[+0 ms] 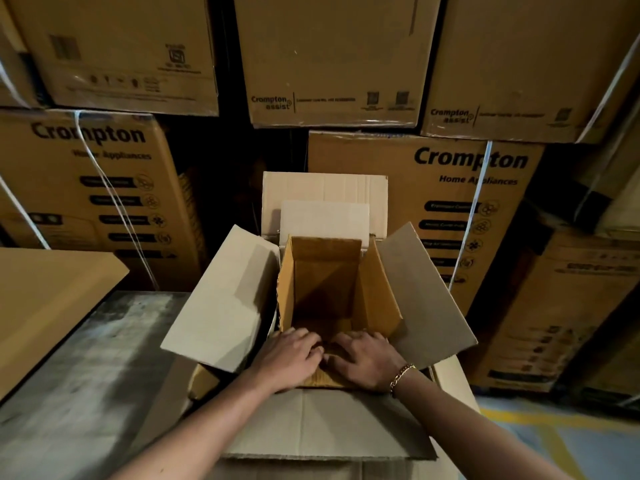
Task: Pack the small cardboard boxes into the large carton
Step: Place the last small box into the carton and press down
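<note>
The large carton (225,299) stands open in front of me, its pale flaps spread left, right, far and near. Inside it sits a small brown cardboard box (325,271), top open, with a dark interior in which I see nothing. My left hand (294,358) and my right hand (367,362) lie side by side on the small box's near edge, fingers curled over its near flap. A gold bracelet is on the right wrist. The near wall of the small box is hidden under my hands.
The carton rests on a grey worn tabletop (86,375). A flat cardboard sheet (45,299) lies at the left. Stacked printed cartons (450,188) form a wall close behind. Floor with yellow marking (554,438) shows at the lower right.
</note>
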The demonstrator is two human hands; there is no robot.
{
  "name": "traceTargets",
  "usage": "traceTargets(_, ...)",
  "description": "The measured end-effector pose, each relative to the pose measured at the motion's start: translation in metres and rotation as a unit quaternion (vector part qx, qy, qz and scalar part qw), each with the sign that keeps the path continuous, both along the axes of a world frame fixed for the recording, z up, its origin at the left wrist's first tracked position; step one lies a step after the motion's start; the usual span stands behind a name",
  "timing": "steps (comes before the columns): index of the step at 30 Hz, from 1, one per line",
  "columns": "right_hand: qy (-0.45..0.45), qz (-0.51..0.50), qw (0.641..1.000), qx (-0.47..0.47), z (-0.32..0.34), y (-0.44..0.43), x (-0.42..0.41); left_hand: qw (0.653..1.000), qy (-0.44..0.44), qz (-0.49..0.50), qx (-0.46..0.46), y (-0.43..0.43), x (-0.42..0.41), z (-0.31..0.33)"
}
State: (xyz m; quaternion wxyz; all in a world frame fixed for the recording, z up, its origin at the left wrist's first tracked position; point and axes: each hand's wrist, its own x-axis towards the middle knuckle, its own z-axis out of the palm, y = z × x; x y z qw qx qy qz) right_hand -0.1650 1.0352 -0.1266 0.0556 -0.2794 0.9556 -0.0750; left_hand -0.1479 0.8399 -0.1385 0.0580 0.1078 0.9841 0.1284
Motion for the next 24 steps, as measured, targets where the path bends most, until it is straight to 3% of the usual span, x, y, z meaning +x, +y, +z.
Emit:
traceTargets(8, 0.043, -0.003, 0.995, -0.095, 0.034, -0.002, -0.011, 0.998, 0.048, 0.034, 0.031, -0.006, -0.001, 0.050)
traceTargets(16, 0.056, -0.008, 0.992, -0.112, 0.054, 0.007, -0.007, 0.994, 0.063, 0.056, 0.064, -0.020, 0.012, 0.069)
traceTargets(21, 0.070, -0.057, 0.981, -0.170, 0.075, 0.020, -0.009, 0.989, 0.088, 0.062, 0.098, -0.042, 0.013, 0.074)
traceTargets(24, 0.079, -0.096, 0.980, -0.157, 0.081, 0.033, -0.015, 0.988, 0.111, 0.061, 0.088, -0.055, 0.012, 0.076)
